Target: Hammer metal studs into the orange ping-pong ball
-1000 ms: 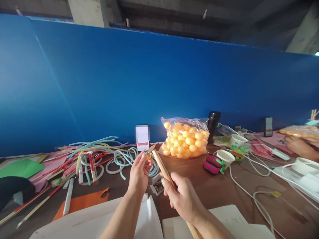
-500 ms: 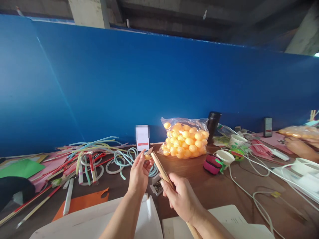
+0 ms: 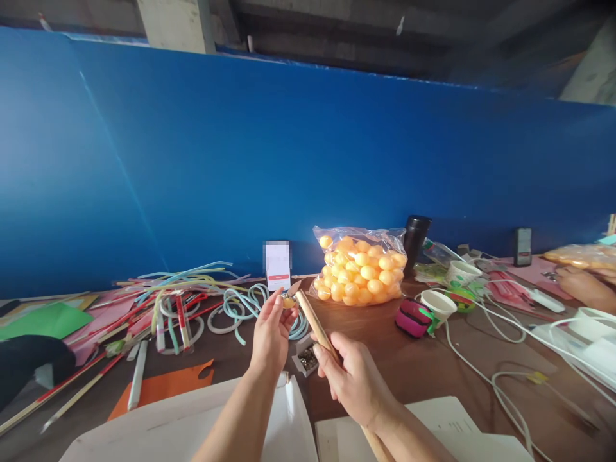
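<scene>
My left hand [image 3: 272, 327] is raised above the table with its fingers pinched round a small yellow-orange ball [image 3: 289, 302]. A dark shiny bit sits at the top of the ball; it is too small to make out. In the grip of my right hand [image 3: 353, 372] is a long wooden stick [image 3: 312, 316], slanting up to the left. The stick's upper end is close beside the ball; I cannot tell if they touch. Below and between my hands lies a small open box [image 3: 307, 359] of shiny metal pieces.
Behind my hands are a propped phone [image 3: 278, 266] and a clear bag of orange balls [image 3: 359, 269]. Coloured tubes and sticks [image 3: 178, 308] crowd the left. A black bottle [image 3: 416, 240], paper cups [image 3: 437, 301] and white cables stand right. Another person's hand [image 3: 580, 285] is at far right.
The view has shifted slightly, moving everything a little to the right. Both hands keep their holds, and the stick's end stays close to the ball.
</scene>
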### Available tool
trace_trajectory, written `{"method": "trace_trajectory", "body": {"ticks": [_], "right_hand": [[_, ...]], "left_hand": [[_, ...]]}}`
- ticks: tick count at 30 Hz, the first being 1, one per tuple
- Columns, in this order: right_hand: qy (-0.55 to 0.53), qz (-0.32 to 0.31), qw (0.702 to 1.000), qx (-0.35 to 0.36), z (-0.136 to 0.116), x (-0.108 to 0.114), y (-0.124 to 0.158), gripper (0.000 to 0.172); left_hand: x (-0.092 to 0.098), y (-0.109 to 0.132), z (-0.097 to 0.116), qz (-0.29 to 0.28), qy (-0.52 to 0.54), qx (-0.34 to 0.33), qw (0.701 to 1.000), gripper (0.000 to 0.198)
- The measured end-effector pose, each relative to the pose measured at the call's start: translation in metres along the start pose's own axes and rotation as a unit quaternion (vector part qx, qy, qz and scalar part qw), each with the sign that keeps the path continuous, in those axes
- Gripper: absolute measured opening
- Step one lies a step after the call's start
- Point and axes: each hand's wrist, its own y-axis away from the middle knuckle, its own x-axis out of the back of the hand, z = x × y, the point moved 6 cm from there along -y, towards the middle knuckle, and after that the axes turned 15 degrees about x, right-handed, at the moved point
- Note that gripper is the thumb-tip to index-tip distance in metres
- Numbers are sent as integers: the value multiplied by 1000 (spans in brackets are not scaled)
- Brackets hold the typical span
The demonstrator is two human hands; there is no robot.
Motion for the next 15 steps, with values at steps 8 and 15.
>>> {"method": "trace_trajectory", "body": {"ticks": [8,15], "right_hand": [[13,-4,1000,-2,2,-2,0,25],[5,12,1000,-3,2,-1,0,28]], "left_hand": [[2,0,0,5,-10,1,1000,40],[2,-1,-1,3,-13,-1,1000,39]]}}
